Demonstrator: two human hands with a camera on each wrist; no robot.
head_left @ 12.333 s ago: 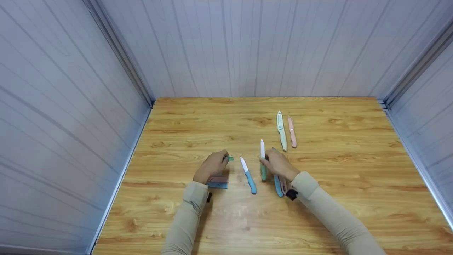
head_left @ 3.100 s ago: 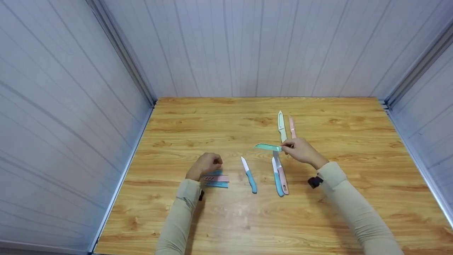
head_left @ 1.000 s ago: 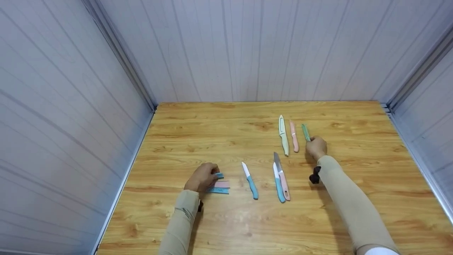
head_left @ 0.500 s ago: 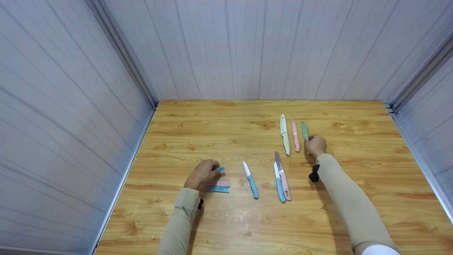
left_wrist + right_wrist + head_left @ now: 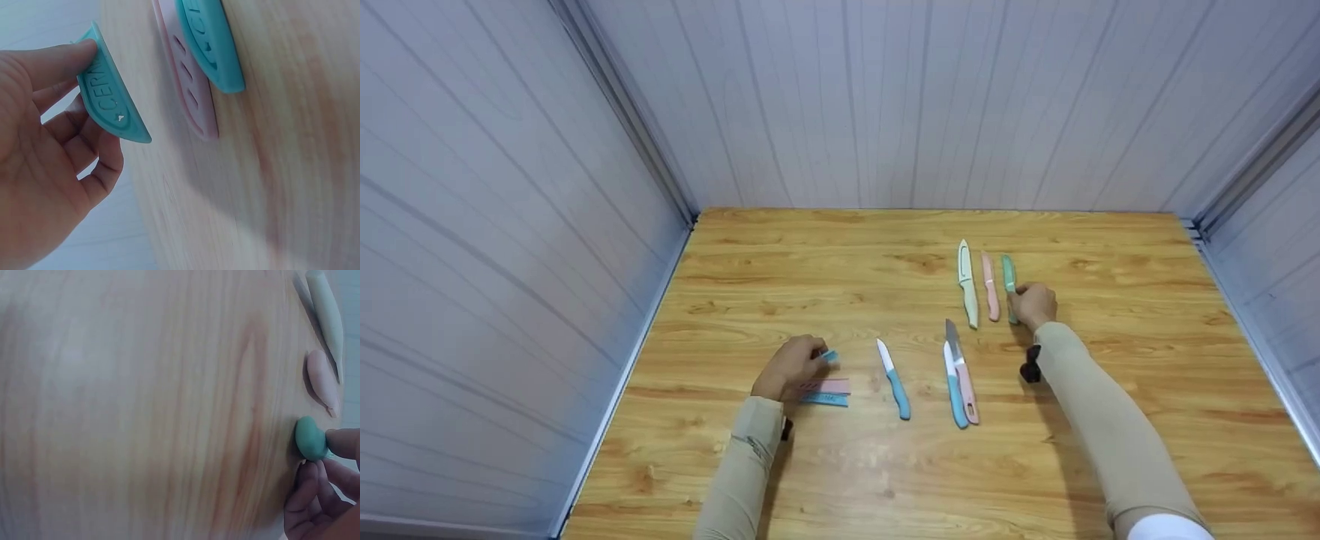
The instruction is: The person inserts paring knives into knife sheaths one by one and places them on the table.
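Note:
My left hand (image 5: pixel 791 366) pinches a blue knife sheath (image 5: pixel 107 93) between thumb and fingers, raised off the table in the left wrist view. Below it lie a pink sheath with slots (image 5: pixel 185 76) and another blue sheath (image 5: pixel 216 50). At the back right, my right hand (image 5: pixel 1034 304) pinches the handle of a green sheathed knife (image 5: pixel 1009 270), whose handle end (image 5: pixel 309 437) shows in the right wrist view. Left of that knife lie a pink sheathed knife (image 5: pixel 989 285) and a longer pale green sheathed knife (image 5: pixel 967 283), side by side.
A bare blue-handled knife (image 5: pixel 897 390) lies mid-table. To its right, a second blue-handled knife (image 5: pixel 955 394) lies against a pink-handled knife (image 5: pixel 965 390) with a grey blade. Pale panel walls (image 5: pixel 885 105) stand behind and beside the wooden table (image 5: pixel 870 480).
The green knife, sheathed since the earliest frame, has been carried right and laid beside the pink one. The left hand has picked a blue sheath from the pile and raised it slightly.

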